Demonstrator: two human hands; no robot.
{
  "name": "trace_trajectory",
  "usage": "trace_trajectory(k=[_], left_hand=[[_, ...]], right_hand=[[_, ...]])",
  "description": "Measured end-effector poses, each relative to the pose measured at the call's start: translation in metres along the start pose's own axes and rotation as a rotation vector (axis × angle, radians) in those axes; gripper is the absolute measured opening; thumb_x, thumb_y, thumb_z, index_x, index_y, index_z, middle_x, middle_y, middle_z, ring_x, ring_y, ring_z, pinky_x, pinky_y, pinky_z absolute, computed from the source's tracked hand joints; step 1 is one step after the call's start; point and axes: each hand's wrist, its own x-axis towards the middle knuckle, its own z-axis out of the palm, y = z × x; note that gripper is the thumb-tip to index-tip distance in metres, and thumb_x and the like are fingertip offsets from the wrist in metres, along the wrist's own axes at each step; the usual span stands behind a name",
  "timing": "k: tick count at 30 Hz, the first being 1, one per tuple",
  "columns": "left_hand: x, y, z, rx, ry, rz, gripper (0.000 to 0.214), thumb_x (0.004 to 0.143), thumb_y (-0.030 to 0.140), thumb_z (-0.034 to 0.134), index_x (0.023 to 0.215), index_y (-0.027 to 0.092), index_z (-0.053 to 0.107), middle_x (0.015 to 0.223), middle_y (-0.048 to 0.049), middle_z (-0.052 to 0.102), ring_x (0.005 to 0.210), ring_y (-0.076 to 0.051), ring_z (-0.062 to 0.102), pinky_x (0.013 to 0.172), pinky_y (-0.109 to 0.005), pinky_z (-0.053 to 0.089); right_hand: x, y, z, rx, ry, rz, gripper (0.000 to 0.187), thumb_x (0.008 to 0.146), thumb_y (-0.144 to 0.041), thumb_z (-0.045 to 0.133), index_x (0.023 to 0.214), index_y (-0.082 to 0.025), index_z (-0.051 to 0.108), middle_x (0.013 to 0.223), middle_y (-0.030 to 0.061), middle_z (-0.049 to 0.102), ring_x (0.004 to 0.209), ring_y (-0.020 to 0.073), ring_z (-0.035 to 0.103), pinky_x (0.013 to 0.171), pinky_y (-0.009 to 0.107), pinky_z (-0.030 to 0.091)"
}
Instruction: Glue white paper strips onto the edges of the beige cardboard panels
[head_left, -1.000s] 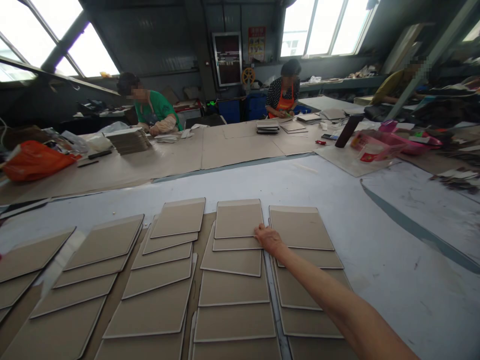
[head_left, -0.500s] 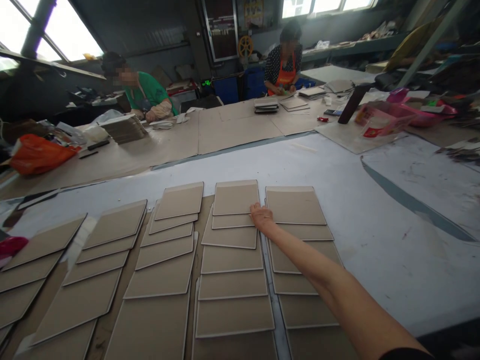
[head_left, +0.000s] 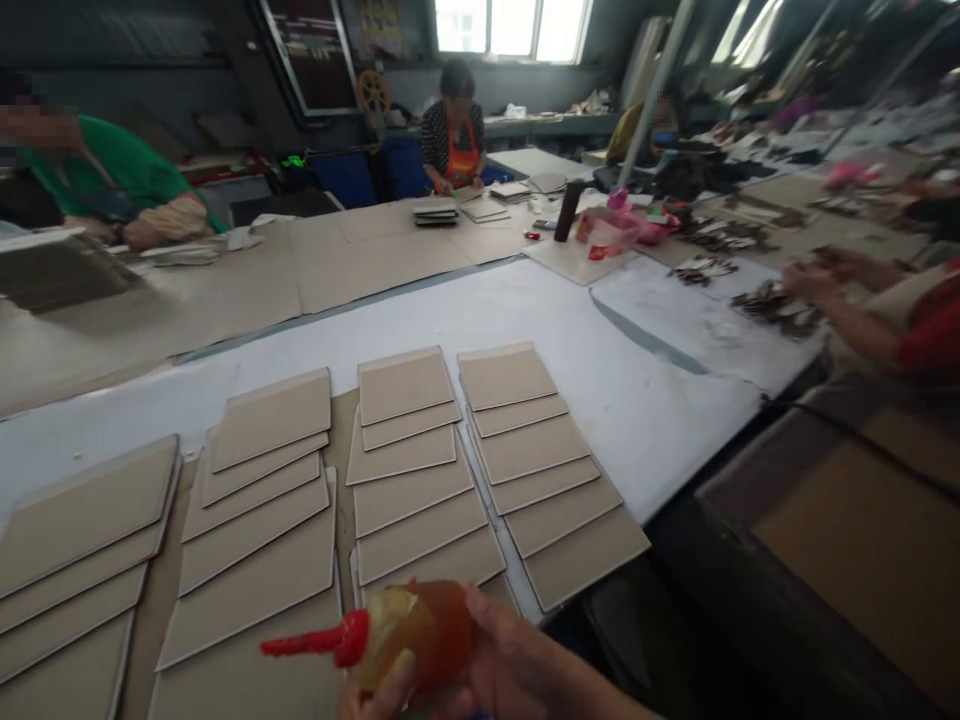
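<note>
My right hand (head_left: 510, 670) is at the bottom middle of the view, its fingers wrapped round an amber squeeze bottle (head_left: 420, 640) with a red nozzle (head_left: 315, 640) that points left. The bottle hovers over the near end of the rows of tan cardboard sheets (head_left: 409, 470), which lie overlapped in several columns on the white table top (head_left: 600, 340). My left hand is out of sight.
Across the table sit a person in a green top (head_left: 112, 180) and one in an orange apron (head_left: 454, 140). Another person's arm (head_left: 862, 310) works at the right. A pink tray (head_left: 622, 225), a dark cylinder (head_left: 568, 210) and a stack of sheets (head_left: 435, 210) stand farther back. The table edge (head_left: 675, 500) drops off at the right.
My right arm has pulled back from the far sheets and now holds the bottle close to me. The view has swung to the right and downward.
</note>
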Motion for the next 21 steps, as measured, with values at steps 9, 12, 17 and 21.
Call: trace_trajectory(k=[9, 12, 17, 21], left_hand=[[-0.019, 0.013, 0.027, 0.057, -0.495, -0.017, 0.061, 0.057, 0.051, 0.071, 0.104, 0.014, 0.059, 0.096, -0.0101, 0.067, 0.091, -0.028, 0.060, 0.083, -0.037, 0.047], [-0.023, 0.014, 0.033, 0.036, -0.706, -0.047, 0.055, 0.060, 0.047, 0.070, 0.101, 0.013, 0.057, 0.103, -0.0123, 0.064, 0.095, -0.027, 0.059, 0.085, -0.036, 0.046], [-0.028, 0.016, 0.044, -0.087, -0.851, -0.128, 0.055, 0.060, 0.042, 0.072, 0.103, 0.013, 0.054, 0.102, -0.0115, 0.065, 0.091, -0.024, 0.059, 0.081, -0.034, 0.047], [-0.032, 0.020, 0.055, -0.111, -0.838, -0.113, 0.052, 0.059, 0.042, 0.074, 0.098, 0.014, 0.056, 0.091, -0.0081, 0.066, 0.084, -0.021, 0.060, 0.077, -0.031, 0.047]], right_hand=[[-0.029, 0.058, 0.024, 0.346, 0.459, -0.494, 0.043, 0.081, -0.044, 0.057, 0.112, -0.015, 0.058, 0.099, 0.0103, 0.067, 0.074, 0.0130, 0.064, 0.055, 0.018, 0.047], [-0.042, 0.072, 0.026, 0.361, 0.583, -0.633, 0.038, 0.077, -0.040, 0.063, 0.108, -0.018, 0.062, 0.100, 0.0082, 0.068, 0.080, 0.0148, 0.064, 0.061, 0.021, 0.050], [-0.052, 0.083, 0.030, 0.380, 0.629, -0.690, 0.035, 0.071, -0.039, 0.069, 0.100, -0.019, 0.066, 0.103, 0.0075, 0.067, 0.085, 0.0171, 0.064, 0.066, 0.024, 0.051], [-0.051, 0.084, 0.031, 0.295, 0.686, -0.858, 0.044, 0.064, -0.034, 0.075, 0.104, -0.019, 0.063, 0.108, 0.0083, 0.065, 0.102, 0.0229, 0.059, 0.083, 0.033, 0.048]])
